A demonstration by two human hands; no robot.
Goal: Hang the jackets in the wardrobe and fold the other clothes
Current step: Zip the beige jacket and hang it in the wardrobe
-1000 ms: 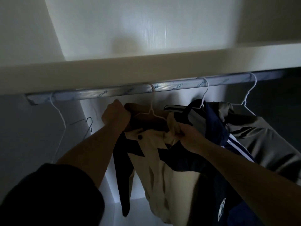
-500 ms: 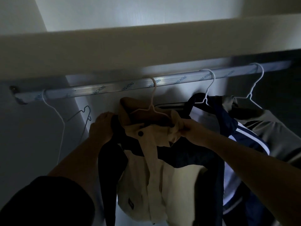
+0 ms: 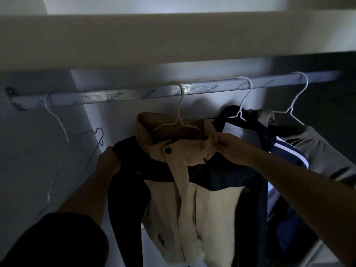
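Both arms reach up and far into the dim wardrobe, left hand (image 3: 108,160) gripping the dark left shoulder and right hand (image 3: 229,146) pinching the collar of the cream-and-navy jacket (image 3: 185,191), smooth-fabric with a dark snap, hanging on a thin white wire hanger (image 3: 178,116) from the ribbed metal rail (image 3: 134,94).

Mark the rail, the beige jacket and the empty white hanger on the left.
rail (image 3: 134,94): head view, middle of the bar's lit front.
beige jacket (image 3: 212,209): head view, pale front panel.
empty white hanger (image 3: 61,125): head view, wire neck below its hook.
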